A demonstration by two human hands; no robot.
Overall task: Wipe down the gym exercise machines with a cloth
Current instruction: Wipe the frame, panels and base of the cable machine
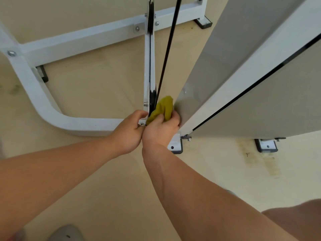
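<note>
Right hand (160,131) closed around olive-yellow cloth (164,107), bunched, pressed at base of black cable (167,49) beside lower pulley (152,99). Left hand (129,132) at 9 o'clock of right, touching it, fingers curled on bottom end of narrow white pulley bracket (147,66); nothing else in that grip. Grey shroud panel (225,58) at 3 o'clock of cloth, touching. White frame tube (43,101) on beige floor (104,171) at 9 o'clock.

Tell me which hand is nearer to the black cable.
Right. The right hand presses the green cloth against the black cable near its lower end; the left hand grips the white pulley bracket beside it, slightly farther off.
</note>
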